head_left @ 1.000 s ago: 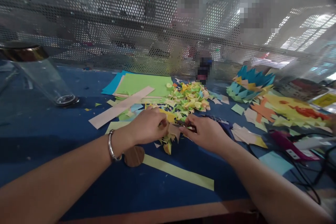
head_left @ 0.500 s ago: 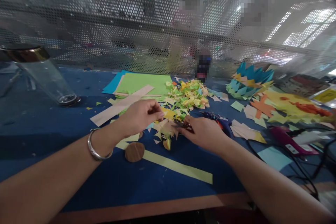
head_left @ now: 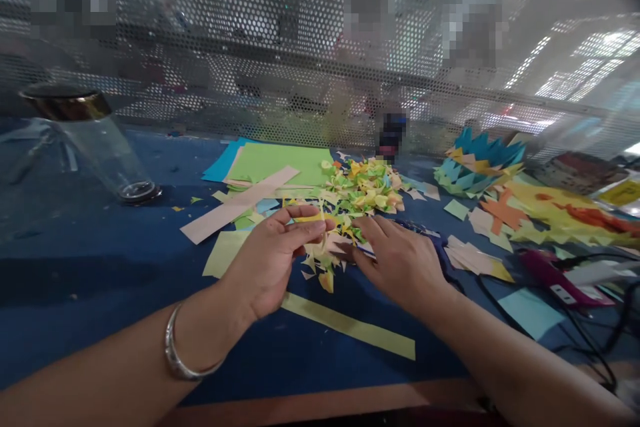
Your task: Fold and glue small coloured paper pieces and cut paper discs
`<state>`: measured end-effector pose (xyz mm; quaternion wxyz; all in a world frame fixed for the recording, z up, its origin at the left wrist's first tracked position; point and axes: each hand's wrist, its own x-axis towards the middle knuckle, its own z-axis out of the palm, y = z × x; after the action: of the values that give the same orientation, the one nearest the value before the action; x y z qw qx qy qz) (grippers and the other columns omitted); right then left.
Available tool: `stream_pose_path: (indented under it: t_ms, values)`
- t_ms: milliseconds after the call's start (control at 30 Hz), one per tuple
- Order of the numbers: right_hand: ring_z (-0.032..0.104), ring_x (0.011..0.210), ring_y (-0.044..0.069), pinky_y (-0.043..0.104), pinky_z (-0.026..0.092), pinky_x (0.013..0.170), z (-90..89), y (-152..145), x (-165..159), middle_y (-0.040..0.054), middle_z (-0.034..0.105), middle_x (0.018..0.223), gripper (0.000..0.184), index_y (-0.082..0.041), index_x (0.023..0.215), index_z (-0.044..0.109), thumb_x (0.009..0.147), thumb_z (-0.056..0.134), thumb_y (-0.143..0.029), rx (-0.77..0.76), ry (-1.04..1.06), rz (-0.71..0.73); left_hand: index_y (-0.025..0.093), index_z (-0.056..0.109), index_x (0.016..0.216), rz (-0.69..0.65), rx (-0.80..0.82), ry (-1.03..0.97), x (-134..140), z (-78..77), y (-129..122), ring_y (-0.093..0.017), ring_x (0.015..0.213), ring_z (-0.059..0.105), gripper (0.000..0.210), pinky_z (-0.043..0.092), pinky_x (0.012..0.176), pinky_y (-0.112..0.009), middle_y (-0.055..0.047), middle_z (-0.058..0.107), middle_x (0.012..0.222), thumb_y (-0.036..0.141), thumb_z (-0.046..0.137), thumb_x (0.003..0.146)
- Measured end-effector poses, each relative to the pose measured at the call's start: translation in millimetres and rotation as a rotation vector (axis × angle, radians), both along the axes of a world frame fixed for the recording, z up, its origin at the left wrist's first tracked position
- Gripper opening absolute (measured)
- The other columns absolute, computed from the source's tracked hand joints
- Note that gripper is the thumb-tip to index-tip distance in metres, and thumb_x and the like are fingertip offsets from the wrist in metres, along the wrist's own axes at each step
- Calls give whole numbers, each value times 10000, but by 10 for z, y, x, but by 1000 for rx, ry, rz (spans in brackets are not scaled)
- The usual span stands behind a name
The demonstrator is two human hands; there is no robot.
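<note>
My left hand (head_left: 275, 247) is closed in a pinch, thumb against fingers. From its fingertips a thin pale paper strip (head_left: 323, 217) stands upright. To the right, my right hand (head_left: 397, 247) lies low over the paper scraps, fingers stretched and thumb apart. Under it show a pinkish scrap (head_left: 339, 245) and a thin white piece with a blue edge, whose kind I cannot make out. Just beyond both hands is a heap of small folded paper pieces (head_left: 367, 187), green, yellow and orange. A pale yellow-green paper strip (head_left: 350, 323) lies on the near side.
Coloured paper sheets (head_left: 280, 163) are stacked behind my left hand, a pale pink strip (head_left: 240, 203) across them. A clear bottle (head_left: 97, 147) stands left. Right are a blue paper crown (head_left: 480, 160), an orange cut-out (head_left: 504, 210), a purple power strip (head_left: 563, 280) and cables. Perforated metal panels (head_left: 260, 27) rise behind.
My left hand has turned palm inward and moved slightly right, now with the thin strip in its fingers. My right hand has flattened. The wooden disc no longer shows.
</note>
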<state>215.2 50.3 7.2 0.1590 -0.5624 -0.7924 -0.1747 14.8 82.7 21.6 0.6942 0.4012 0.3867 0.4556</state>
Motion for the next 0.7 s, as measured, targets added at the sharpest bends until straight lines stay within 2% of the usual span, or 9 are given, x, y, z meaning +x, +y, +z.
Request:
stream_pose_path:
  t_ms: [100,167,233,367,567,700]
  values:
    - [698,923,238,360,500,738,0,-72,-57,99,748,1058,248,-192,1242,612,1022,526,-266,177,23,245,217,613,1023,-25,-22,38,32,-31,-19,-129,823,671,342,456,728,-239,14,746,873,270,822,757]
    - [691,954,232,368,524,808,-4,-103,-80,102,749,1085,266,-186,1266,604,1010,531,-189,193,19,373,219,607,1022,-35,-32,81,51,-43,-29,-150,837,685,330,466,734,-255,13,733,864,280,802,764]
    - [688,959,230,370,538,821,-14,-109,-86,109,745,1087,260,-173,1247,614,1000,535,-149,175,23,436,216,604,1019,-47,-50,68,62,-46,-41,-154,853,696,327,477,759,-263,7,743,877,271,798,762]
    - [685,901,196,342,552,791,-51,-64,-74,86,732,1028,187,-211,1121,666,1004,532,-151,132,150,466,215,622,982,-56,-47,42,60,-60,-52,-154,869,710,293,482,790,-266,3,754,874,260,803,758]
    - [654,892,176,316,559,739,-55,6,-93,57,666,993,75,-233,993,666,971,607,-191,-6,658,443,193,676,890,-93,35,76,52,-117,-31,-132,771,694,225,460,695,-244,13,713,811,289,827,754]
    - [611,786,136,264,524,625,-30,39,-82,58,620,1049,52,-219,944,675,955,643,-257,-165,830,380,169,698,870,-141,37,111,52,-114,-37,-121,728,696,192,435,644,-224,-2,715,777,279,819,769]
